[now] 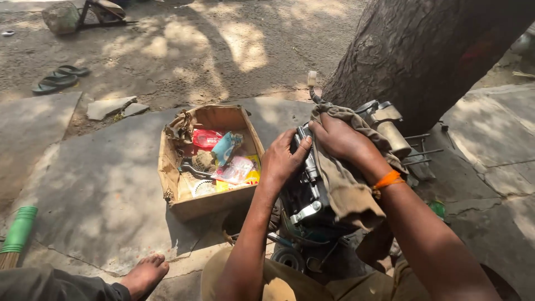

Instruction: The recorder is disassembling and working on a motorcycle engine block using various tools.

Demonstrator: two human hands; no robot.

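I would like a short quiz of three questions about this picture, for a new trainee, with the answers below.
1. True or false: the right hand presses a brown cloth onto the engine block.
2. Which does the left hand touch? A) the cardboard box B) the engine block C) the green-handled broom
3. Fill in: on the ground at far left lies a pair of ____.

Key
1. True; the cloth hangs down over the metal part.
2. B; the fingers rest on its left side, and the box of small packets stands apart, to the left.
3. Sandals.
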